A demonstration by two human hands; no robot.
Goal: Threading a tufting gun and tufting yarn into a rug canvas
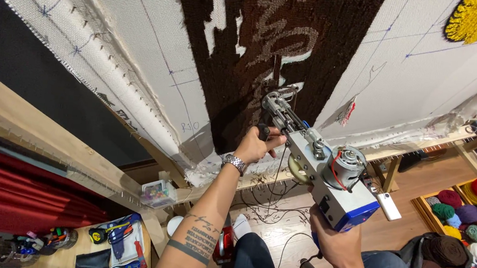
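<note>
both hands closed on tufting gun (319, 174): left hand (256, 145) front, right hand (334, 242) rear, at cloth (142, 43).

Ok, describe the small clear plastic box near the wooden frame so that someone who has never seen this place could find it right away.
Start at the big white cloth stretched on the wooden frame. Follow the frame's lower beam down to the left of the left hand; the clear box sits there on the wood. It is see-through with small many-coloured bits inside, unlike the dark tools on the table below.
</note>
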